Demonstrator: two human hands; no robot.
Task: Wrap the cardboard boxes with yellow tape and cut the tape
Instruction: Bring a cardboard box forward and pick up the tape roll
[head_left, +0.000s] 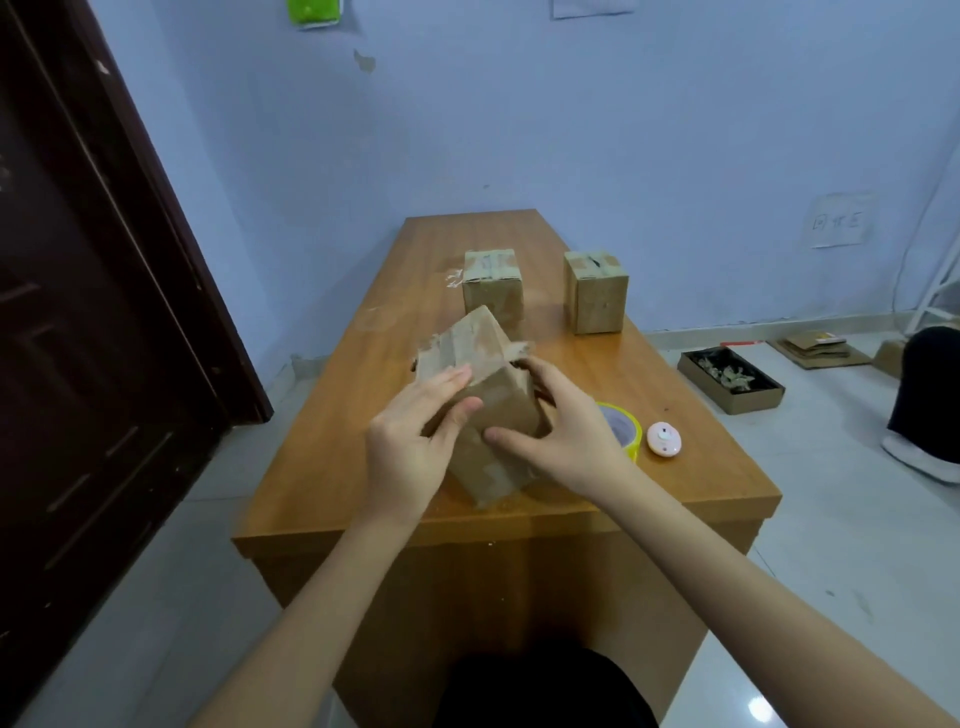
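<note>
A worn cardboard box (480, 358) is tilted on the near part of the wooden table (332, 457), with old tape on its upper face. My left hand (415, 441) holds its left side, thumb on the front face. My right hand (561, 431) grips its right side, fingers curled over the edge. A roll of yellow tape (626, 428) lies flat just right of my right hand, partly hidden by it. Next to the roll sits a small pink round cutter (664, 439). Two more taped cardboard boxes (492, 288) (596, 292) stand upright farther back.
A dark door (78, 312) fills the left. On the floor at the right lie a black tray of scraps (730, 379) and flattened cardboard (818, 349). Another person's leg and shoe (924, 415) are at the right edge. A blue wall stands behind the table.
</note>
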